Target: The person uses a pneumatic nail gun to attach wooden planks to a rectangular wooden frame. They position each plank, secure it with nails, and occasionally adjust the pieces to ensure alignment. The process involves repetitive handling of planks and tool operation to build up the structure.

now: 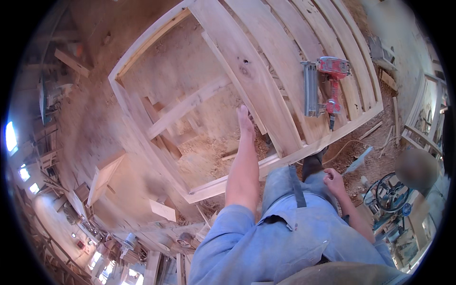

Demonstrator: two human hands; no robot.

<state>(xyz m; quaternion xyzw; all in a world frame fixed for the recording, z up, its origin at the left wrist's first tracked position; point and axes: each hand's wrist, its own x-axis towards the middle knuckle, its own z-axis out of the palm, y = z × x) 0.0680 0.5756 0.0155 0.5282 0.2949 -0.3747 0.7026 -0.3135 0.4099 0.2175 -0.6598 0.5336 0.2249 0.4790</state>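
Observation:
A large wooden frame point(211, 191) lies before me, with wide planks fixed across its right part. My left hand point(245, 118) reaches over the open part and is closed on the inner edge of the nearest wide plank point(244, 69); some of its fingers are hidden. My right hand point(333, 179) is held by my right thigh, outside the frame, fingers curled in. Whether something small is in them I cannot make out. On the planks to the right rests a red nail gun point(332, 69) with a grey magazine, touched by neither hand.
A narrow crosspiece point(190, 107) spans the frame's open part, with wood offcuts under it. Sawdust covers the floor. A hose point(343, 148) runs from near the frame's right corner. A machine with a black handwheel point(390, 192) stands at right, and a wooden panel point(105, 178) at left.

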